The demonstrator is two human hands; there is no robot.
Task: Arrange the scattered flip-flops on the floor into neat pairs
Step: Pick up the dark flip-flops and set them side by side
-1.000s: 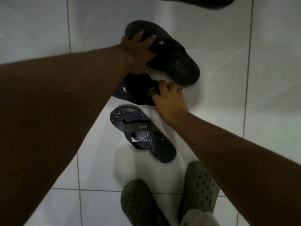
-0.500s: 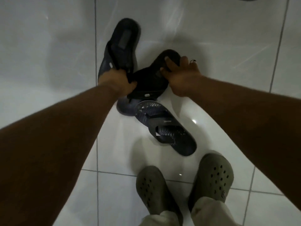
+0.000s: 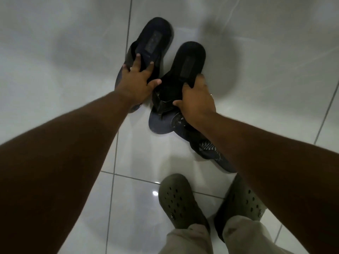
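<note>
Two dark navy flip-flops lie side by side on the white tiled floor, heels pointing away from me. My left hand (image 3: 136,83) presses flat on the strap of the left flip-flop (image 3: 156,41), fingers spread. My right hand (image 3: 197,99) grips the right edge of the right flip-flop (image 3: 187,61), thumb over its strap. A third flip-flop (image 3: 203,145) with a pale wave pattern lies diagonally below, its toe tucked under the right one, partly hidden by my right forearm.
My two feet in olive-green perforated clogs (image 3: 180,200) stand at the bottom of the view, with beige trouser cuffs above them. Glossy white floor tiles (image 3: 64,52) with grey grout lines spread all around the flip-flops.
The two dark flip-flops have been turned and drawn together, now lying roughly parallel. My right hand slid down from the heel to the side edge; my left hand flattened onto the strap.
</note>
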